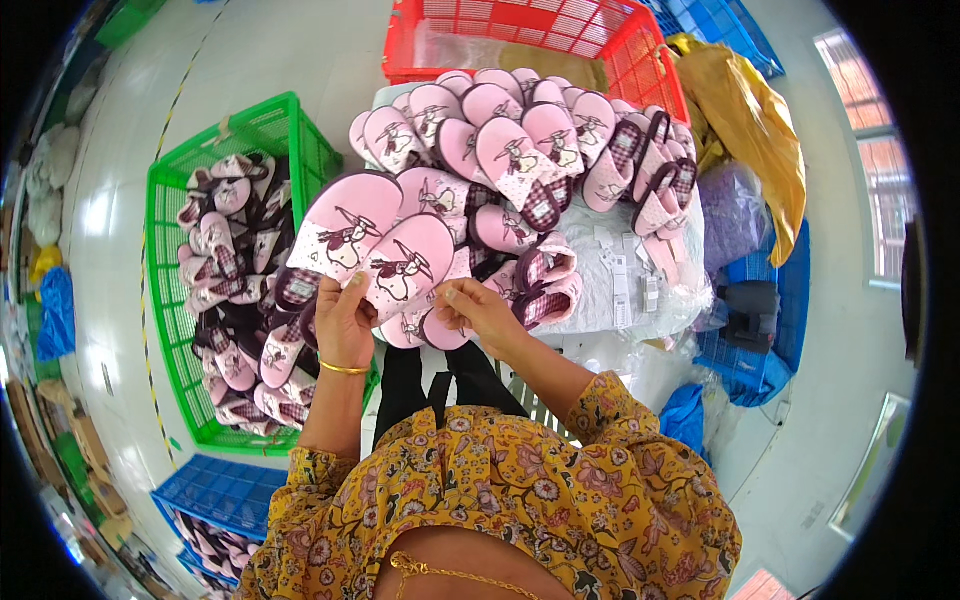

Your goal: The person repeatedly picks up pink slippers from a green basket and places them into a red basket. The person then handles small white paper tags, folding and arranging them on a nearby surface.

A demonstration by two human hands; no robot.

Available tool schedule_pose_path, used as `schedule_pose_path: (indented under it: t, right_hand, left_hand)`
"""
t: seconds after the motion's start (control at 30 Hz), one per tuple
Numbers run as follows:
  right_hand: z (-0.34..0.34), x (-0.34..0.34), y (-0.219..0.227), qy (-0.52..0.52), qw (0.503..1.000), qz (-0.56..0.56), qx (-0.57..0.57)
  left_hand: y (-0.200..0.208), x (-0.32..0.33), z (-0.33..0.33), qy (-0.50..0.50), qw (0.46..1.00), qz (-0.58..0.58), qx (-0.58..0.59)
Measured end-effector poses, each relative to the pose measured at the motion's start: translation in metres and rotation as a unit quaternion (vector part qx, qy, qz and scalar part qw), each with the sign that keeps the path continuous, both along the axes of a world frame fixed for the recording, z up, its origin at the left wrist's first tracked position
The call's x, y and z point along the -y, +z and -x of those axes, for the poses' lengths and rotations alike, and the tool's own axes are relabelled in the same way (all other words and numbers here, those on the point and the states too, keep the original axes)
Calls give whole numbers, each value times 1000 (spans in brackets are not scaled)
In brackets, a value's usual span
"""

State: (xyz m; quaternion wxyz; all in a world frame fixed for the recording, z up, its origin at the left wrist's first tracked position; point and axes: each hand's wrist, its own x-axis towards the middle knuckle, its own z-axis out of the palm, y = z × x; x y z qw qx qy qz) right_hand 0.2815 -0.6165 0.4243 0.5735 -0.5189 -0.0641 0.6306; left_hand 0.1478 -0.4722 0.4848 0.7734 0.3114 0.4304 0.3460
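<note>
At twelve o'clock from the body, the left hand [346,322] grips a pair of pink slippers [405,245]; the right hand's [480,312] fingertips bunch beside them, contents unclear. Printed white labels [621,275] lie at three o'clock on the worktop [590,300], between a red crate [640,70] at one and a green crate [318,150] at nine.

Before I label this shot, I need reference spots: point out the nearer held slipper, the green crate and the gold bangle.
Nearer held slipper [405,264], head view: printed figure on its pink upper.
Green crate [255,133], head view: inside of its far wall.
Gold bangle [344,370], head view: middle of the band.
</note>
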Motion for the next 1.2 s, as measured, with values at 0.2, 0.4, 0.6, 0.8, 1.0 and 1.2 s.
schedule_pose_path:
  t: [0.2,0.4,0.6,0.8,1.0,1.2]
  right_hand:
    - [-15,33,-16,-64,997,-6,43]
    - [-24,65,-41,-105,991,58,56]
    - [-36,67,-38,-89,988,81,97]
    - [-45,58,-29,-31,985,115,127]
    - [-40,8,-6,19,989,47,140]
    - [-7,-112,30,68,977,-52,193]
  left_hand:
    - [3,-6,-60,-151,986,41,-58]
    - [-50,2,-121,-289,950,37,-112]
    - [-143,-16,-138,-275,950,-30,-147]
    - [-106,-23,-111,-276,948,-41,-152]
    - [-110,-40,-36,-193,967,-86,-145]
    - [-140,-69,77,-5,972,-9,-234]
